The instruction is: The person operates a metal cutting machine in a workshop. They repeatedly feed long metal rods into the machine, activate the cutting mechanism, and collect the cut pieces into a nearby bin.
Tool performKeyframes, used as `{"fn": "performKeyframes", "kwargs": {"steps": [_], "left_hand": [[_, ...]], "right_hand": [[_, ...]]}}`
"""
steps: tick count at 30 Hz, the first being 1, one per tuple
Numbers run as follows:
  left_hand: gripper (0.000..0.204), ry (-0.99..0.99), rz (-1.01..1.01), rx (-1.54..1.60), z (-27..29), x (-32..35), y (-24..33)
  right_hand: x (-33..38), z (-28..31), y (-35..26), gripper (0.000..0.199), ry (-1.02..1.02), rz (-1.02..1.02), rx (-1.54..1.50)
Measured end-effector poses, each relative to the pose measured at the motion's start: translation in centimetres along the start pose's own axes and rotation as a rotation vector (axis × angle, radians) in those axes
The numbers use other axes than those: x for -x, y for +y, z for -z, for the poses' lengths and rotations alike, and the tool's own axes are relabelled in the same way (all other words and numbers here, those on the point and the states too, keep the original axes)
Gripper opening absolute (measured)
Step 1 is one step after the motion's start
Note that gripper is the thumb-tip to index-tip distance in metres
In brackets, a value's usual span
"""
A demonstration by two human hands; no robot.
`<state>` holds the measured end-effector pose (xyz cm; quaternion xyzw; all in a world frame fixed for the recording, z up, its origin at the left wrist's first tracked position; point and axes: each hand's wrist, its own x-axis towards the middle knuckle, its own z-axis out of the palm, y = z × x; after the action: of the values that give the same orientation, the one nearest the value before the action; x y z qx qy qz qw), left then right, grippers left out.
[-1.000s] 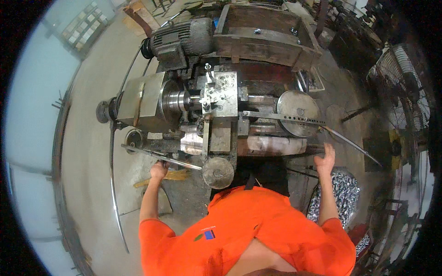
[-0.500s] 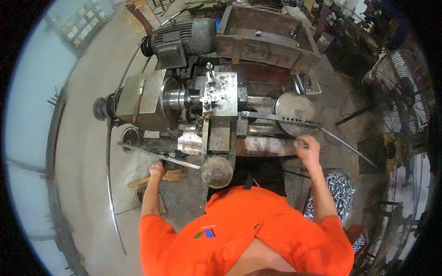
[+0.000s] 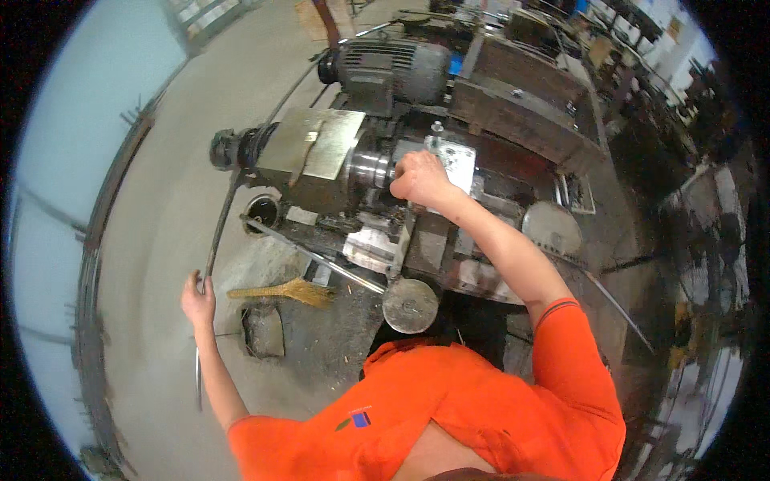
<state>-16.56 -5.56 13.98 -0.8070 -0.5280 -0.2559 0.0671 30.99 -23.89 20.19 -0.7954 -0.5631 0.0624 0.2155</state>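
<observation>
- Nearest to me, the person in the orange shirt [image 3: 449,401] leans over the lathe [image 3: 417,184], both arms stretched out.
- The left hand [image 3: 197,298] is out to the side over the concrete floor [image 3: 160,200], its fingers wrapped round a long thin metal rod [image 3: 218,232]. The rod runs from below the hand up toward the back end of the headstock [image 3: 309,152], so it looks fed into the machine from behind.
- Just beside that hand a straw broom [image 3: 281,290] lies on the floor, near a dark hole in the concrete.
- A round handwheel [image 3: 410,305] sits at the front of the machine, untouched, with a bright steel bar [image 3: 321,258] slanting across just left of it.
- Further in, the right hand [image 3: 421,178] rests at the shiny chuck [image 3: 370,168], fingers curled closed; I cannot tell what, if anything, they hold.
- My guess: the work is at the loading stage, the rod being guided through and set at the chuck, with cutting not yet begun.
- Behind, a grey motor [image 3: 393,68] sits on top.
</observation>
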Motion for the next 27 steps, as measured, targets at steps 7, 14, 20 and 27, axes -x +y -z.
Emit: {"fn": "performKeyframes", "kwargs": {"steps": [7,14,20,27], "left_hand": [[0.047,-0.409,0.401,-0.408,-3.0,-0.6,-8.1],[0.045,-0.385,0.512,-0.354,-3.1,-1.3,-7.5],[0.046,-0.395,0.562,-0.117,0.0,5.7,2.2],[0.043,-0.267,0.506,-0.103,-0.5,7.2,6.1]], "right_hand": [[-1.4,-2.0,-0.9,0.032,-0.073,0.001,0.098],[-1.7,-1.8,-0.9,0.032,-0.157,0.019,0.133],[-1.7,-2.6,-0.4,0.031,-0.083,0.092,0.129],[-1.2,-2.3,0.0,0.025,-0.054,0.126,0.285]]}}
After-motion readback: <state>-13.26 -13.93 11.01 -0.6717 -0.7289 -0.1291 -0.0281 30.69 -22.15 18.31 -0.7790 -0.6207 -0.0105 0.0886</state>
